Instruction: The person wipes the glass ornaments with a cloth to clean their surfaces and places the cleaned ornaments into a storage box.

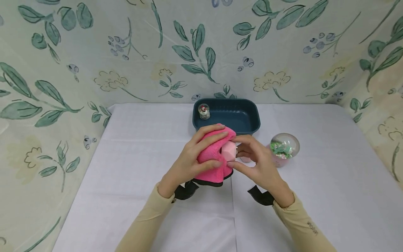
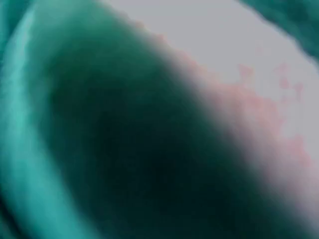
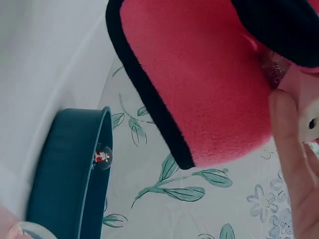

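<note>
Sleeves foremost, left hand grips cloth, right hand pinches pink base: likely mid-wipe, small globe in tub, larger one pending.

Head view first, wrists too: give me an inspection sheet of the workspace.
Surface: white tablecloth, lightly creased.
Job's things: pink cloth, black-edged, wrapped partly around a light pink faceted object.
Clutter: dark blue tub holding a small snow globe; larger snow globe near the right hand.
Hands: left hand grips the cloth; right hand holds the faceted object.
Cables: nothing seen.
Surroundings: leaf-patterned backdrop. Left wrist view is too blurred to read.
</note>
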Available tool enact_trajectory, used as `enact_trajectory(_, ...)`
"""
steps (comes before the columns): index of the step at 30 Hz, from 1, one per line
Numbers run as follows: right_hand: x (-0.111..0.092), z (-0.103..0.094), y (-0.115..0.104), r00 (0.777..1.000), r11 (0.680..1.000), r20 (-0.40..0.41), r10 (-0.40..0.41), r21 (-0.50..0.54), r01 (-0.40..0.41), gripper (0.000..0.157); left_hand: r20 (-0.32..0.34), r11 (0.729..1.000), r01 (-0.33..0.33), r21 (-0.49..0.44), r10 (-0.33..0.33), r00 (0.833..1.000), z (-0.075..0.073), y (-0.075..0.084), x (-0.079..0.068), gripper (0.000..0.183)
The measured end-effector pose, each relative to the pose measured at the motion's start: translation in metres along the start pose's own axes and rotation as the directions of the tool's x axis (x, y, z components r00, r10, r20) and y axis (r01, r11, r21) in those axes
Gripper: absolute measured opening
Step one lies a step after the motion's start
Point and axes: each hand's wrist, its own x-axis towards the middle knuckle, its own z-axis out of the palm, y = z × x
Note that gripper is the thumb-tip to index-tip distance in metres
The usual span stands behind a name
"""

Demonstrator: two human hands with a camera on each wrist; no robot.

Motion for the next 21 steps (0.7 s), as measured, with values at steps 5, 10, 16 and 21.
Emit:
enact_trajectory(5,-0.001,-0.001,0.004,0.983,0.981,-0.067,-0.173,-0.104,0.166,0.056,0.035,0.996,0.079,0.031,-0.08,0.996,0.003,0.001,0.0,0.055)
enact_trajectory(10,-0.001,0.002,0.008,0.967,0.97,-0.123,-0.225,-0.124,0.21,0.055,0.041,0.99,0.132,0.046,-0.133,0.99,0.005,-0.002,0.0,0.051)
enact_trajectory(16,-0.003,0.007,0.008,0.982,0.99,-0.185,-0.041,0.123,0.064,0.057,0.002,0.997,0.062,0.048,-0.062,0.998,0.009,-0.004,0.003,0.048)
enact_trajectory(21,-0.005,0.011,0.001,0.934,0.886,-0.154,0.322,0.397,-0.24,0.029,0.001,0.998,-0.006,0.061,0.006,1.0,0.011,-0.005,0.003,0.051)
